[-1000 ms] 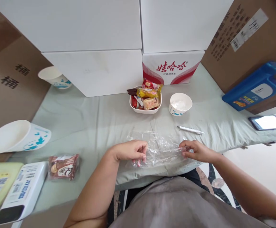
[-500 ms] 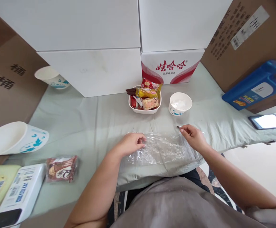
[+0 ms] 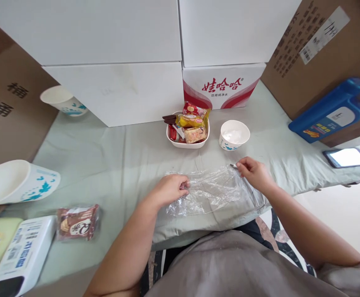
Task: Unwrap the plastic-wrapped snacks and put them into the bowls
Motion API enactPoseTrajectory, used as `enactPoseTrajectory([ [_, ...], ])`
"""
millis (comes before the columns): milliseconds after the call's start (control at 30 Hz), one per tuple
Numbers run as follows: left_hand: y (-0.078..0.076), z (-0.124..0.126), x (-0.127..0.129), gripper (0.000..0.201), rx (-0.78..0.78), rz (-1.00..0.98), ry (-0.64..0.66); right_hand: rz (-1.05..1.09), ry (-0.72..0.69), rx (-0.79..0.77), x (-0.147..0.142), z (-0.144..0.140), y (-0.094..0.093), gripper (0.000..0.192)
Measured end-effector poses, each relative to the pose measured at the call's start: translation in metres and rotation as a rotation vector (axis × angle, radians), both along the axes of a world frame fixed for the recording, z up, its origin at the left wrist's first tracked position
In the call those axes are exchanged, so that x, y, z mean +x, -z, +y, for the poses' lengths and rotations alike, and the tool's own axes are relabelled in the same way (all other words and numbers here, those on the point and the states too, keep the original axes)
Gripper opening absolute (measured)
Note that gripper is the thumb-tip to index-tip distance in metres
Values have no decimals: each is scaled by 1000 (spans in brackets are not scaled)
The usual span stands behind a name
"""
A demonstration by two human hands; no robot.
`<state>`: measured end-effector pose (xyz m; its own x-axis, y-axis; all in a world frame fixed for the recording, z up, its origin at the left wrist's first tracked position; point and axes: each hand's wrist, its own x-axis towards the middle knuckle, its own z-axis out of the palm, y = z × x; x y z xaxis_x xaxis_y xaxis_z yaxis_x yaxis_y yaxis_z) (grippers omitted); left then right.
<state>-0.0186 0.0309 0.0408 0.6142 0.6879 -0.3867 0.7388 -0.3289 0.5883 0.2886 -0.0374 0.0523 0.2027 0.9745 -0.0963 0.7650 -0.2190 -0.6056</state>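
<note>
The clear plastic bag [image 3: 212,192] lies flat on the pale green cloth [image 3: 111,152], just in front of the white snack bowl [image 3: 187,134], its long axis running side to side between the hands. The left hand [image 3: 169,190] pinches the bag's left end. The right hand [image 3: 254,173] is closed at the far right corner, nearer the bowl, where a white pen tip [image 3: 233,166] shows.
</note>
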Motion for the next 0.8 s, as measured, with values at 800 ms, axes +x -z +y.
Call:
enactPoseTrajectory([
  [800,-10,-2,-13,19,-361,-164,0,722,124,41,-25,-29,34,38],
])
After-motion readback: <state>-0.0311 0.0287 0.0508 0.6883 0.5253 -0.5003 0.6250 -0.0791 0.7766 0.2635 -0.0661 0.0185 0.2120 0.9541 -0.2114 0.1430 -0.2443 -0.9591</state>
